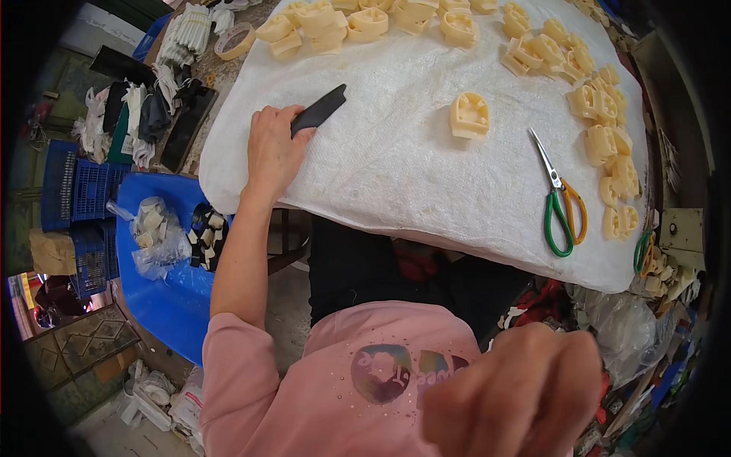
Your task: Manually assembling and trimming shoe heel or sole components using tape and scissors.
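A broad work table covered in white woven sheeting (pixel 381 160) fills the upper middle of the view. Left of it, lower down, sits a deep blue plastic tub (pixel 156 301) with things inside. Many hollow cream plastic parts (pixel 368 25) lie in clusters along the table's far and right edges. The right hand (pixel 518 392) is raised close to the camera, knuckles foremost and blurred; I cannot tell whether its fingers hold anything. The left hand (pixel 276 141) is over the table's left side, fingers drawn in around a flat black tapered piece (pixel 320 110), which sticks out from between thumb and fingers toward the far right. Green-and-orange-handled metal scissors (pixel 557 185) lie at right, well apart from it. A single cream ring-like part (pixel 469 126) stands between them.
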### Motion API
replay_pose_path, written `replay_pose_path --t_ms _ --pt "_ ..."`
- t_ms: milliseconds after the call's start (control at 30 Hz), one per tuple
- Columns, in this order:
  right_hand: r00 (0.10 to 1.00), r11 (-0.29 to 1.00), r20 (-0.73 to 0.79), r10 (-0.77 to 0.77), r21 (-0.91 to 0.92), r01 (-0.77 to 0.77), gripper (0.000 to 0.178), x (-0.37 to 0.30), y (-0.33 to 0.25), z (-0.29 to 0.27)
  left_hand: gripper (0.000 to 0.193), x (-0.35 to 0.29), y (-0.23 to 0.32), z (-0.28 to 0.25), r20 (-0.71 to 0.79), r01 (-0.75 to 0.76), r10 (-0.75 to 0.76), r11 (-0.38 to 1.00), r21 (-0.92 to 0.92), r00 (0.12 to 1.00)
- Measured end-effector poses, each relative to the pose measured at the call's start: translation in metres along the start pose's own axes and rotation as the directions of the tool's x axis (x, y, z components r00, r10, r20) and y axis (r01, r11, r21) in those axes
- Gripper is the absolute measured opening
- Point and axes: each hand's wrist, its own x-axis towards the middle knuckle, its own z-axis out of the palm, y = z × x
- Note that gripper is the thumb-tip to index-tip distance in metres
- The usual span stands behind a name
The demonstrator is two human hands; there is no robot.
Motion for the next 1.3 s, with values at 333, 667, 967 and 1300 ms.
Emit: replay_pose_path --t_ms 333,667,967,1300 --pt "0.922 0.086 -0.356 0.149 -0.925 -0.371 0.015 -0.043 -0.022 -0.088 0.015 -0.040 0.100 -0.003 0.266 0.267 -0.057 0.372 -0.889 0.962" --pt "0.860 -0.056 -0.509 0.031 -0.860 -0.507 0.012 -0.055 -0.033 -0.110 0.040 -0.072 0.136 0.017 -0.023 -0.183 0.253 0.631 -0.753 0.967" --pt "0.836 0.002 -0.535 0.120 -0.842 -0.539 0.008 -0.057 -0.046 -0.115 0.032 -0.071 0.137 0.019 0.246 0.152 0.165 0.439 -0.886 0.955" --pt "0.707 0.148 -0.664 0.243 -0.695 -0.704 0.009 -0.052 -0.054 -0.109 0.029 -0.073 0.133 0.017 0.361 0.271 0.125 0.451 -0.850 0.924"
